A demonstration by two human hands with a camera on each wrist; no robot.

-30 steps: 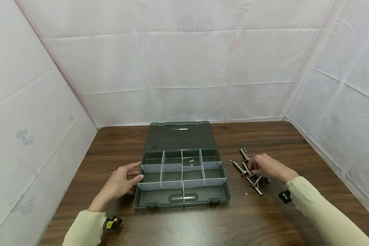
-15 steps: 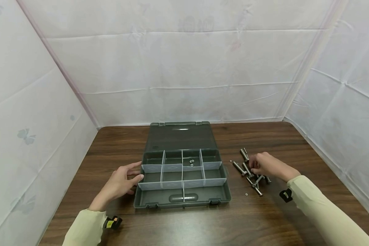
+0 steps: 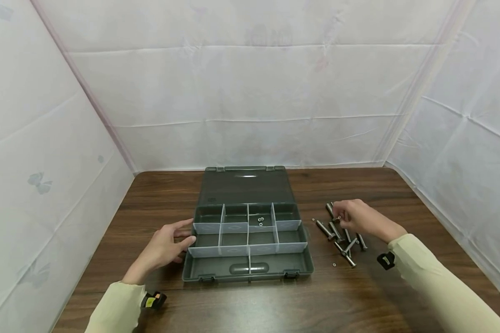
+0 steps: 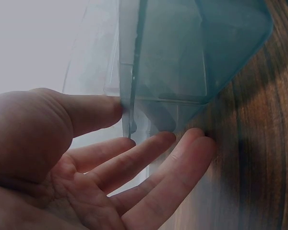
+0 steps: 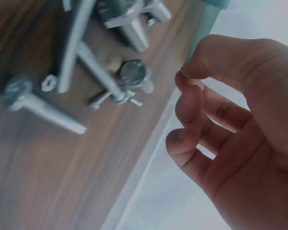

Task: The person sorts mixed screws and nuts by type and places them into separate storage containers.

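Bolts near right hand; nuts too

Creased white sheets stand at the left, right and far sides of a brown table, light gleaming on its near part.

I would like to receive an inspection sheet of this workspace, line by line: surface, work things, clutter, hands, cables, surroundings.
Surface: dark wood-grain table.
Work things: divided box, lid open; small nuts in its back row, third compartment from left; bolts in a loose group on the table, right of the box.
Clutter: nothing seen beyond loose nuts near the bolts.
Hands: left hand touches the box's left side; right hand is at the bolts, fingers curled; whether they pinch a piece, cannot tell.
Cables: nothing seen.
Surroundings: pale sheeting behind and at both sides.
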